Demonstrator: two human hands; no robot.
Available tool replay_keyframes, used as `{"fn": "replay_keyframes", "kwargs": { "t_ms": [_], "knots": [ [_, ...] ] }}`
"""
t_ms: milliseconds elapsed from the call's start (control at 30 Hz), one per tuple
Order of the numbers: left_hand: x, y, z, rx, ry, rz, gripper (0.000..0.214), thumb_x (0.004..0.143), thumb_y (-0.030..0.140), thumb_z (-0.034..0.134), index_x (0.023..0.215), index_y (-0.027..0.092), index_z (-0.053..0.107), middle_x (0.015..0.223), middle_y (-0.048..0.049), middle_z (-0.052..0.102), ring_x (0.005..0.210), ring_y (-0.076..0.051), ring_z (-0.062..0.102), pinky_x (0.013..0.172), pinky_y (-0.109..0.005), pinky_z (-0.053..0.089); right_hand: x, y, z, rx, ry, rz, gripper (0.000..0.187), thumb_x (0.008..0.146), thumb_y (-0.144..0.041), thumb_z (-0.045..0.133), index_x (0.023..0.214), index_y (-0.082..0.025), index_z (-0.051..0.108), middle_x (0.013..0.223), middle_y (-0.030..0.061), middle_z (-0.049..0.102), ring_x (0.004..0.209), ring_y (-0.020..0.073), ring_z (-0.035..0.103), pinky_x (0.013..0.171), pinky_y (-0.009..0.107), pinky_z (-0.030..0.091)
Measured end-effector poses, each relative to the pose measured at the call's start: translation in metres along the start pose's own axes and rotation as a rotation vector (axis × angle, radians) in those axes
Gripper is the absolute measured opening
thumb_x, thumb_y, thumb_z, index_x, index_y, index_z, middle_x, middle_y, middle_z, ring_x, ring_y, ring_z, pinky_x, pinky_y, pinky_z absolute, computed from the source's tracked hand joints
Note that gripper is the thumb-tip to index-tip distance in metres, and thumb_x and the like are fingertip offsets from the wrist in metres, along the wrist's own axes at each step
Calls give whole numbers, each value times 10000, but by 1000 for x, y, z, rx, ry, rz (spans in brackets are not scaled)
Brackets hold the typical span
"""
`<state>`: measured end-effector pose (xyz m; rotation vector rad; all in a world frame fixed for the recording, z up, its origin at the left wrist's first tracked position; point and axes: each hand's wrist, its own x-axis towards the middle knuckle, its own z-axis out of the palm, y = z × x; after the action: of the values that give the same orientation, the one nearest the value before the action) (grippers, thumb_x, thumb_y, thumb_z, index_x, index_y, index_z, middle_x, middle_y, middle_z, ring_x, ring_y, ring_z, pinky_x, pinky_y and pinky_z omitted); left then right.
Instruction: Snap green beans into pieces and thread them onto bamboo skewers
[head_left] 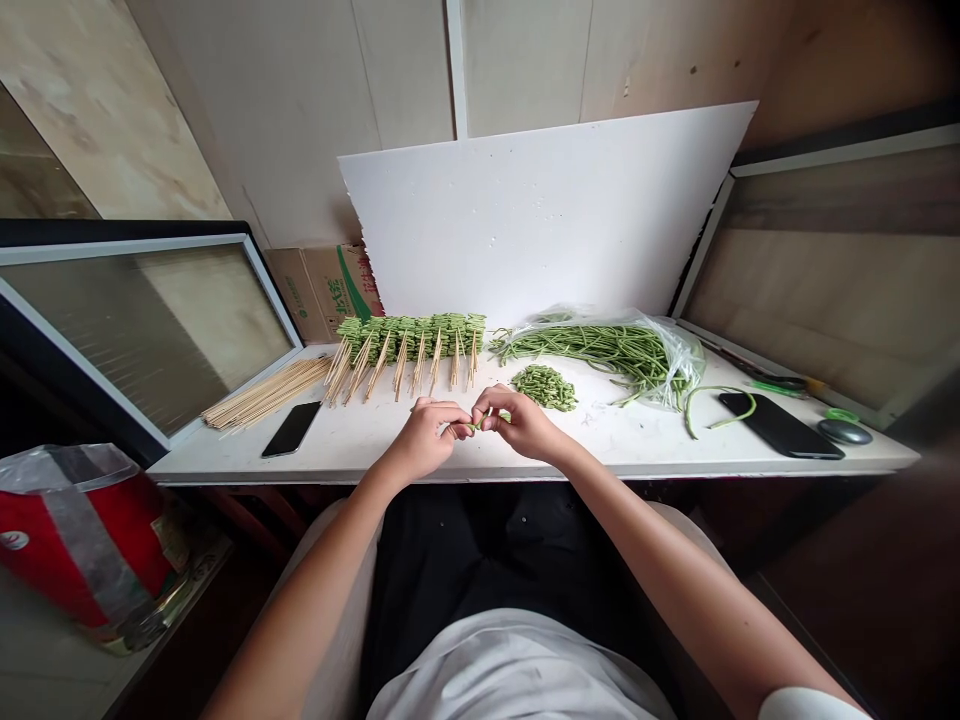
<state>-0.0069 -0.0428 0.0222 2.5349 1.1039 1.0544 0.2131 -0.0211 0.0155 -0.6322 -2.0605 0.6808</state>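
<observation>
Pinching a thin green bean (pixel 491 421) w/ both hands: L hand (pixel 424 438) and R hand (pixel 521 422) clenched on it, over white table (pixel 337 445), near pale bamboo-skewered bean row (pixel 411 338).

My white counter (pixel 352 450) has a bundle of bare bamboo skewers (pixel 266 395) at its left end, just beside a black phone (pixel 292 429). Toward the back runs a row of skewers threaded with cut green beans (pixel 409 338), their bare ends pointing at me. To the right I have a small heap of cut beans (pixel 544 387) and a clear plastic bag (pixel 667 345) around long beans (pixel 592 345), with one loose bean (pixel 716 405) lying just past it. Further right are a larger black phone (pixel 780 425), a dark computer mouse (pixel 845 431) and a green-handled tool (pixel 776 386). A white board (pixel 525 210) stands along the back.
</observation>
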Motion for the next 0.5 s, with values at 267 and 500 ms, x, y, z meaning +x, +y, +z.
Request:
{"fn": "replay_keyframes", "kwargs": {
  "t_ms": [267,500],
  "knots": [
    [0,-10,-22,52,45,-31,213,954,145,615,809,214,755,832,-20,794,809,-211,706,1018,-419,452,1,8,-38,54,81,60,175,950,-374,712,883,-215,737,917,65,716,879,226,643,766,357,517],
    [-2,-35,-42,17,146,-190,213,986,286,618,909,194,794,794,-43,774,743,-202,704,760,-317,516,-6,53,-65,-301,277,180,257,915,-479,772,898,-230,837,974,105,794,983,304,680,857,436,511]
  ]
}}
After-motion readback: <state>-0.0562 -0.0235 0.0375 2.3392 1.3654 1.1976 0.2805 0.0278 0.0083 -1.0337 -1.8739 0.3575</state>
